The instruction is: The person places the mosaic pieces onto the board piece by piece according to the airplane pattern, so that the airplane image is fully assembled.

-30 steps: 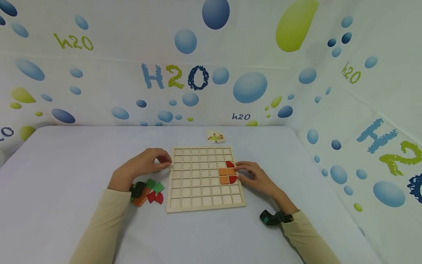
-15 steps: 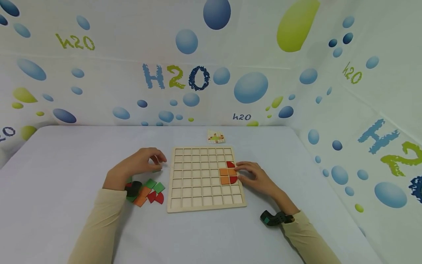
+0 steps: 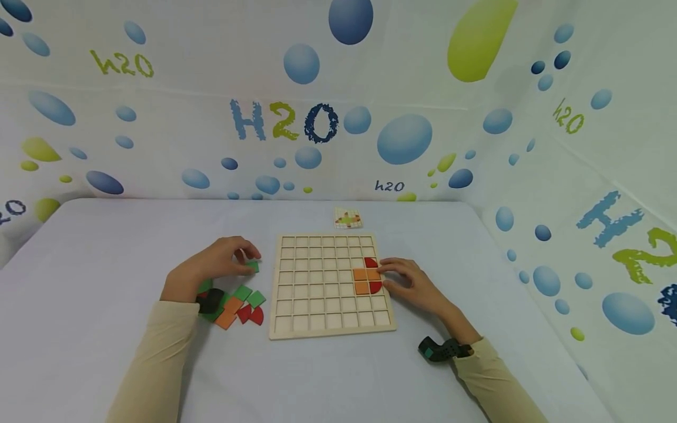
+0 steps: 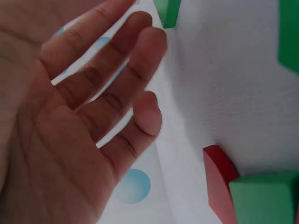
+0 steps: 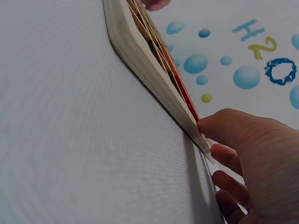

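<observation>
My left hand (image 3: 219,261) hovers left of the wooden grid board (image 3: 319,335), its thumb and index fingertips right at a green tile (image 3: 254,267). I cannot tell whether they pinch it; the thumb lies outside the left wrist view, where the other fingers (image 4: 117,100) stretch out loosely. My right hand (image 3: 415,288) rests at the board's right edge, its thumb (image 5: 222,126) against the rim. Near that edge, the grid holds orange square tiles (image 3: 360,275), a red quarter-round tile (image 3: 375,287) and another red quarter-round tile (image 3: 371,262).
Several loose tiles lie between my left wrist and the board, including a green square (image 3: 256,299), an orange tile (image 3: 225,320) and a red quarter-round (image 3: 257,316). A small pattern card (image 3: 347,218) lies behind the board. Patterned cloth hangs behind the table.
My left hand has moved left, away from the board's left edge, and the green tile now shows at its fingertips. My right hand has stayed at the right edge.
</observation>
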`<move>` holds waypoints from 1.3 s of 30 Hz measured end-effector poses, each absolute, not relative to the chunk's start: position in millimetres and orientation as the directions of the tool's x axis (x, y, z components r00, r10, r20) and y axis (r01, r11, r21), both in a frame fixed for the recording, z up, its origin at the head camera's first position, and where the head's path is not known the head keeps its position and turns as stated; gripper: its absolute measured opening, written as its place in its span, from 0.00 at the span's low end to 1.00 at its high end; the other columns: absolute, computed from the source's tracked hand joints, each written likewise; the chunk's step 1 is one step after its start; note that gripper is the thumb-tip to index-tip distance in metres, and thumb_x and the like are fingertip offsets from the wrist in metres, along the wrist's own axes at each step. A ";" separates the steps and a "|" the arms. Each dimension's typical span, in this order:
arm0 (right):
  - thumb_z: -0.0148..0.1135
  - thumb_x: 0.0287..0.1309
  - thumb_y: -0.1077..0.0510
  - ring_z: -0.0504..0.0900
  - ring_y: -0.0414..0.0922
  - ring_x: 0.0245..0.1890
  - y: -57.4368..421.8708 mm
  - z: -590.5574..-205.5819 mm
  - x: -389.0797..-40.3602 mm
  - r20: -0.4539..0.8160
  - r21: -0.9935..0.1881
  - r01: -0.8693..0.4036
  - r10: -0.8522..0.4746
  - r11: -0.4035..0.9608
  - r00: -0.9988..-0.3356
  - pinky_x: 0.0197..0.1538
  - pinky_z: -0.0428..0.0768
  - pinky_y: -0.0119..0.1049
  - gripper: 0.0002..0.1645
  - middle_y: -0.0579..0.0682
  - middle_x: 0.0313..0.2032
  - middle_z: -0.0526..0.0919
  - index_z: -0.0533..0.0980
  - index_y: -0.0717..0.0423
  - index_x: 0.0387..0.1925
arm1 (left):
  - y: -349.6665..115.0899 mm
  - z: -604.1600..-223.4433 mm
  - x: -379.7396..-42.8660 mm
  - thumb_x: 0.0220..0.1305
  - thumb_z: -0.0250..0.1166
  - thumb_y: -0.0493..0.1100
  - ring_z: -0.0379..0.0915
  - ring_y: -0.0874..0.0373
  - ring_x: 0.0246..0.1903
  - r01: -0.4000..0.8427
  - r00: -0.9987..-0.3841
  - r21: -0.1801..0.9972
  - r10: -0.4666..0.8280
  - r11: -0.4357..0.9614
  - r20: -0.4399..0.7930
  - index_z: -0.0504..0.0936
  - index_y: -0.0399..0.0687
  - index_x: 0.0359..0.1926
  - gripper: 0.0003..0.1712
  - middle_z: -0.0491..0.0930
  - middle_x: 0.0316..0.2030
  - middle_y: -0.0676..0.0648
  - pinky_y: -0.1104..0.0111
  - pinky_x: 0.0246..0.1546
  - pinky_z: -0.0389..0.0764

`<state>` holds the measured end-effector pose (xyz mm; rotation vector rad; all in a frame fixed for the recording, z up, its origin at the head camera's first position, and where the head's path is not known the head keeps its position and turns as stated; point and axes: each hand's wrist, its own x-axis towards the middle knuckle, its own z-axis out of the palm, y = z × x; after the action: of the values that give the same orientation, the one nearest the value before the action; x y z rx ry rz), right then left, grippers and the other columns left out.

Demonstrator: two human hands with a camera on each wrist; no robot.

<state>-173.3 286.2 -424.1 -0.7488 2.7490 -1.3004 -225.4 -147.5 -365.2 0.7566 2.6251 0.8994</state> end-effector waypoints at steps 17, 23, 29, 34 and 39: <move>0.64 0.62 0.62 0.66 0.56 0.64 287.0 -426.4 -174.3 0.188 -0.735 -0.413 -0.422 0.538 -0.887 0.62 0.65 0.58 0.18 0.56 0.61 0.74 0.79 0.54 0.54 | -148.7 -367.7 -226.4 0.56 0.70 0.36 0.74 0.49 0.39 0.368 -0.839 0.602 0.532 0.709 -0.114 0.81 0.33 0.45 0.16 0.79 0.37 0.44 0.56 0.44 0.77; 0.64 0.62 0.61 0.66 0.56 0.63 287.0 -426.0 -174.3 0.187 -0.735 -0.413 -0.425 0.538 -0.886 0.61 0.65 0.59 0.18 0.56 0.61 0.74 0.79 0.54 0.54 | -146.4 -367.4 -227.5 0.57 0.69 0.37 0.75 0.50 0.38 0.379 -0.842 0.606 0.532 0.699 -0.088 0.80 0.33 0.48 0.18 0.77 0.36 0.43 0.58 0.43 0.77; 0.64 0.61 0.63 0.66 0.57 0.63 285.7 -425.3 -174.2 0.181 -0.734 -0.403 -0.415 0.546 -0.892 0.62 0.65 0.59 0.19 0.57 0.61 0.74 0.78 0.55 0.54 | -143.5 -365.5 -227.6 0.57 0.68 0.36 0.76 0.51 0.37 0.385 -0.836 0.614 0.542 0.689 -0.084 0.81 0.34 0.46 0.16 0.78 0.37 0.44 0.61 0.41 0.78; 0.65 0.59 0.65 0.65 0.59 0.64 284.1 -425.3 -173.7 0.182 -0.744 -0.394 -0.403 0.540 -0.897 0.62 0.64 0.60 0.20 0.59 0.61 0.74 0.78 0.58 0.54 | -140.7 -364.2 -227.6 0.57 0.67 0.36 0.76 0.53 0.37 0.409 -0.823 0.606 0.562 0.683 -0.078 0.81 0.35 0.46 0.15 0.78 0.36 0.45 0.62 0.40 0.78; 0.65 0.60 0.65 0.66 0.58 0.64 284.1 -426.3 -174.5 0.178 -0.736 -0.392 -0.401 0.552 -0.899 0.61 0.65 0.59 0.19 0.58 0.61 0.74 0.78 0.57 0.54 | -135.1 -359.8 -227.1 0.57 0.68 0.36 0.77 0.52 0.37 0.430 -0.812 0.599 0.579 0.676 -0.070 0.80 0.34 0.47 0.16 0.77 0.36 0.45 0.62 0.40 0.78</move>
<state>-174.5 284.1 -426.3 -0.7047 2.7579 -1.3045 -227.1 -135.1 -359.8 0.8095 2.6362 0.8460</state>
